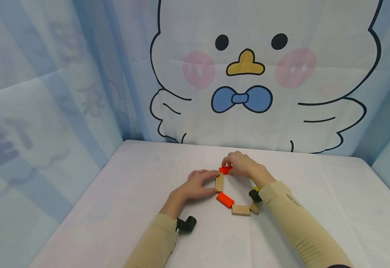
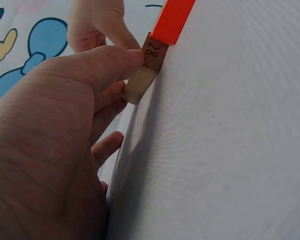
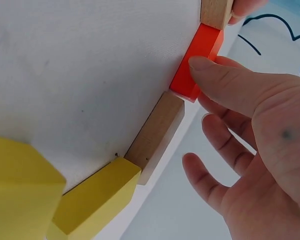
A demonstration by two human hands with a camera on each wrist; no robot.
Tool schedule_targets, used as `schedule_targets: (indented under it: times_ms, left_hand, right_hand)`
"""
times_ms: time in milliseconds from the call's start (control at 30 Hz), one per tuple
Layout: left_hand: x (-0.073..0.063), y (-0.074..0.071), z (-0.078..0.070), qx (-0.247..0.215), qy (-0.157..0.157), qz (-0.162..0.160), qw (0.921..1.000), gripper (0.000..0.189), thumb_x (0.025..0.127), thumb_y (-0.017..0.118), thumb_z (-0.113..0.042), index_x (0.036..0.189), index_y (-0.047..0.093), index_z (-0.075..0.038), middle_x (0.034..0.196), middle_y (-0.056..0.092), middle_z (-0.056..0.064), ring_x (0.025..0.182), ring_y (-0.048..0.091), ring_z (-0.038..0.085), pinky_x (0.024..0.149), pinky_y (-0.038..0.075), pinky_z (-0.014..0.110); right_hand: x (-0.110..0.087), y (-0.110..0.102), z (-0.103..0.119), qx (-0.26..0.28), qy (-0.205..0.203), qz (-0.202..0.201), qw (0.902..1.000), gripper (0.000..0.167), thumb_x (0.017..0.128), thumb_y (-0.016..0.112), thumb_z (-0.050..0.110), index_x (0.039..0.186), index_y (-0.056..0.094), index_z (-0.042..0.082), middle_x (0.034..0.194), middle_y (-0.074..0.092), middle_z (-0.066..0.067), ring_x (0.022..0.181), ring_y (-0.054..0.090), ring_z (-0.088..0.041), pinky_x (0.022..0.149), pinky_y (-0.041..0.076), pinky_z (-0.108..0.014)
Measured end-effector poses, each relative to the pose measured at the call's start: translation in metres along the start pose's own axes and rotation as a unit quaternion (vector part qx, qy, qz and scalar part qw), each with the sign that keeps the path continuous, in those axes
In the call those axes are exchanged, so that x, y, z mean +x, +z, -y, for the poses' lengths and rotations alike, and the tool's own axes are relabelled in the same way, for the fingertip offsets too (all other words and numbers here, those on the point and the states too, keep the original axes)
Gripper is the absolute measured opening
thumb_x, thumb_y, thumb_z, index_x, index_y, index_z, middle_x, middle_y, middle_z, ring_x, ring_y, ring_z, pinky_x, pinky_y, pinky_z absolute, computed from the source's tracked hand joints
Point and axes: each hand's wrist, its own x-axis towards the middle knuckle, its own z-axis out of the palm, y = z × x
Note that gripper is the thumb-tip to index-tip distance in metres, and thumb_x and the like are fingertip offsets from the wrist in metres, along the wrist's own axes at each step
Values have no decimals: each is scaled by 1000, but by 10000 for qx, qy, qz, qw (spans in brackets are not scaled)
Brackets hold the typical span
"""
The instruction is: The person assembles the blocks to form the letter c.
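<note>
In the head view, my right hand [image 1: 243, 163] pinches a red block [image 1: 226, 170] at the far side of a ring of blocks. The right wrist view shows the thumb on the upper face of this red block [image 3: 202, 42], whose end meets a wooden block [image 3: 216, 12]. My left hand [image 1: 195, 185] holds that wooden block [image 1: 219, 182] between thumb and fingers at the ring's left side. The left wrist view shows the number 28 on a wooden block [image 2: 152, 54] under the thumb, touching another red block [image 2: 172, 22].
Nearer me, the ring continues with a red block [image 1: 225, 200] and wooden blocks [image 1: 240, 210]. On its right, the right forearm partly hides yellow blocks [image 3: 97, 197] and a wooden block [image 3: 155, 135]. A printed curtain [image 1: 248, 126] stands behind the white-covered table [image 1: 114, 208].
</note>
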Motion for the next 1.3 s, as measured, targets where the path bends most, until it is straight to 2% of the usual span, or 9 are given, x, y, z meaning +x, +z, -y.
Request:
schedule_targets:
  times_ms: [533,867,1300]
  left_hand:
    - [0,-1,-1,-7,-70,23,10000,61,93,67,-42,150,51,-27,153,48,-6,143,33,24,119,12,53]
    - [0,-1,0,15,-7,22,10000,61,93,67,-42,150,51,-27,152,48,-6,142,34,24,119,14,52]
    - [-2,-2,-1,-14,39,20,10000,59,94,66,-41,149,52,-27,152,48,-6,142,33,25,119,13,53]
  right_hand:
    - [4,1,1,-259,-159,-133,9995,25,90,74,4,112,73,16,106,62,-4,104,53,-28,92,50,-51]
    - [4,0,2,-345,-173,-108,9992,26,90,75,4,112,74,17,107,63,-4,106,53,-28,94,49,-53]
    - [6,1,0,-206,-153,-91,9996,27,91,73,3,113,74,17,113,64,-5,108,52,-28,95,49,-52]
